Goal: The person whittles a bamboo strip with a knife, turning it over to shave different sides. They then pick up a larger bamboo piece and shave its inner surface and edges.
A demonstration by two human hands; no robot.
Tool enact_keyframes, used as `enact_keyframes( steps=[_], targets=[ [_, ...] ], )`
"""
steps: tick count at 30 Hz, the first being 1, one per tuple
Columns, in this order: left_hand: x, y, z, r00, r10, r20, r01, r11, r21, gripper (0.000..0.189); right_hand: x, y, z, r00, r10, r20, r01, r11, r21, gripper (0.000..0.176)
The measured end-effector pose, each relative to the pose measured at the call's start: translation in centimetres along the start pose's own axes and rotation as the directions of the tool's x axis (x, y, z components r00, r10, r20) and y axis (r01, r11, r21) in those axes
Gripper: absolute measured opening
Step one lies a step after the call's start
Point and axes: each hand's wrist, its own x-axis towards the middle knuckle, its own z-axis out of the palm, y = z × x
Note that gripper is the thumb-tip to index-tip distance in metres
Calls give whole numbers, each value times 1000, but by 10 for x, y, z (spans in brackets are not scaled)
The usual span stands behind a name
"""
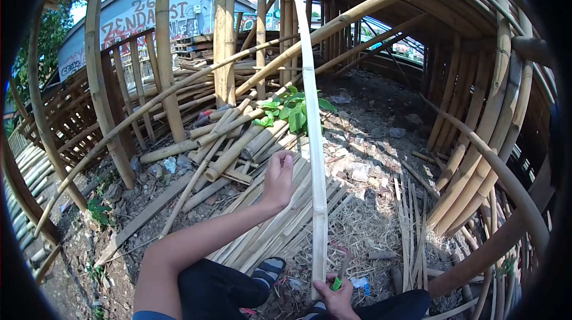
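A long, pale split bamboo strip [313, 123] stands nearly upright in front of me, from low by my feet up to the roof beams. My right hand [338, 301] is closed at its lower end, with the thumb against the strip. That same hand holds a green-handled knife [337, 283] whose narrow blade points up and looks hooked at the tip. My left hand [279, 182] is raised just left of the strip, apart from it, with fingers curled in and nothing visible in them. Split bamboo strips [271, 218] lie on the ground below.
Cut bamboo poles [238, 144] are piled ahead, beside a green leafy plant [296, 111]. Upright bamboo posts [224, 40] and a slanting pole [357, 19] frame the shelter. Rubble [357, 171] and shavings [369, 224] cover the ground. More poles [476, 165] lean at right.
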Motion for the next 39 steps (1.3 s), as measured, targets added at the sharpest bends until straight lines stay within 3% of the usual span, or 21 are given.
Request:
enact_keyframes(
  steps=[2,3,5,6,7,9,10,13,21,23,24,25,26,27,29,31,32,34,35,37,39],
  targets=[
    [32,-2,-3,907,357,-222,-282,908,311,36,-10,-4,-9,998,55,-28,-55,998,7,24],
    [42,4,-7,907,357,-224,-284,910,301,36,-15,7,-20,996,90,1,-90,995,46,24],
    [56,15,-19,584,781,222,-710,360,605,42,-26,19,-39,992,129,20,-130,989,69,24],
    [62,15,-20,461,783,417,-787,143,600,52,-32,21,-46,993,121,-16,-118,987,107,23],
    [63,18,-17,461,787,411,-787,148,599,52,-34,25,-54,992,113,-51,-104,983,149,22],
    [65,20,-9,279,566,776,-880,-174,443,54,-31,46,-90,996,62,-67,-63,998,-14,19],
    [65,13,-1,335,483,809,-885,-132,446,53,-34,31,-98,992,112,-57,-114,992,-45,19],
    [70,-21,10,301,325,896,-925,-128,357,36,-37,37,-128,987,154,-39,-156,987,-37,19],
    [60,-100,12,258,282,924,-957,-59,285,29,-43,33,-162,977,210,-38,-212,975,-63,17],
    [59,-111,5,265,161,951,-964,25,265,26,-41,19,-167,955,295,-22,-296,954,-49,17],
    [58,-112,-1,241,238,941,-970,36,240,26,-36,12,-167,948,315,-39,-317,935,-159,20],
    [58,-113,-5,252,221,942,-968,44,248,26,-27,8,-174,958,284,-38,-273,867,-416,25],
    [56,-105,-8,266,216,939,-963,26,267,28,-15,2,-173,1000,3,31,18,748,-664,27],
    [54,-100,-11,281,213,936,-958,8,286,29,-3,-8,-166,952,-249,178,283,491,-824,28],
    [51,-95,-14,274,274,922,-959,7,283,32,19,-30,-148,824,-565,43,187,199,-962,27],
    [43,-88,-11,349,161,923,-936,11,352,34,56,-8,-171,575,-809,120,157,-36,-987,33],
    [40,-87,-10,345,137,929,-939,53,341,38,66,-8,-163,576,-807,128,168,-36,-985,33],
    [29,-83,-4,381,110,918,-922,125,367,39,87,-18,-134,443,-896,15,199,83,-976,40],
    [22,-82,2,400,88,912,-905,193,378,40,95,-17,-116,448,-894,17,203,83,-976,40],
    [9,-81,14,426,78,901,-881,265,393,42,109,-11,-76,635,-771,-57,333,339,-880,51],
    [-5,-71,23,452,104,886,-834,401,379,43,126,-4,-43,609,-791,-66,342,336,-878,53]
  ],
)
